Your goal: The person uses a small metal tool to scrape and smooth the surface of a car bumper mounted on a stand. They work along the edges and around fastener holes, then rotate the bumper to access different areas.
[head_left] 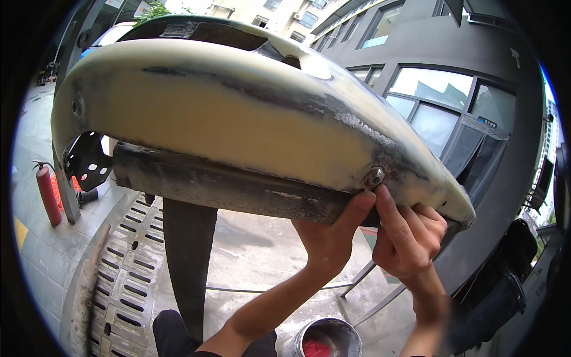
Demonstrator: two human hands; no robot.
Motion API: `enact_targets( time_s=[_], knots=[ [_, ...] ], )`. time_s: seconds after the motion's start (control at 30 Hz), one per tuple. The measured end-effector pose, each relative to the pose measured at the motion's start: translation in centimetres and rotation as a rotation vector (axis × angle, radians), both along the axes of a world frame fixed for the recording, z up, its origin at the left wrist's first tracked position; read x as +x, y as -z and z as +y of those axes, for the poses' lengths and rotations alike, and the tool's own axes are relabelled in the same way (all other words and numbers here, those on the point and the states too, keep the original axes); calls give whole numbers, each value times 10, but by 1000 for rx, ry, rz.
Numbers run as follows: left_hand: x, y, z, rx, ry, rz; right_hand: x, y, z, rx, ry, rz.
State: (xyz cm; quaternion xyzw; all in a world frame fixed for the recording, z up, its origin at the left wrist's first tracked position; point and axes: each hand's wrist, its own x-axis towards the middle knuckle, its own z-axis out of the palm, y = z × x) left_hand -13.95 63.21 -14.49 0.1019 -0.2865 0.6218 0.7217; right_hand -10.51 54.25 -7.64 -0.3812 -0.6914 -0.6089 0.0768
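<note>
A large car bumper, cream-yellow with dark sanded-looking patches, spans the view in front of me. Set in its right part is a small round sensor-like fitting, ringed by a dark patch. Just below it, the thumb of my left hand presses on the lower edge, while its other fingers are hidden behind the bumper. Beside that thumb, the index finger of my right hand touches the rim of the fitting from below. The remaining right fingers are curled at the lower edge; the right thumb is hidden.
A dark upright post stands beneath the bumper. Below my arms is a metal bucket with red material inside. A drain grate runs along the floor at left, near a red fire extinguisher. A grey building rises behind.
</note>
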Motion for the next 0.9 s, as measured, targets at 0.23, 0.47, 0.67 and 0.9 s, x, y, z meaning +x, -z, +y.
enact_targets(
  time_s=[0.23, 0.47, 0.67, 0.9],
  knots=[
    [5, 16, 9, 193, -208, 328, -3, -4, -8, -76, 12, 73],
    [-5, 1, 1, 50, 14, 15, -8, -3, -12, -129, 12, 178],
    [-1, 0, -2, 21, -30, -7, -10, 7, -7, -62, 5, 211],
    [-1, -1, 0, 10, -26, -14, -12, 19, 5, -7, -39, 251]
  ],
)
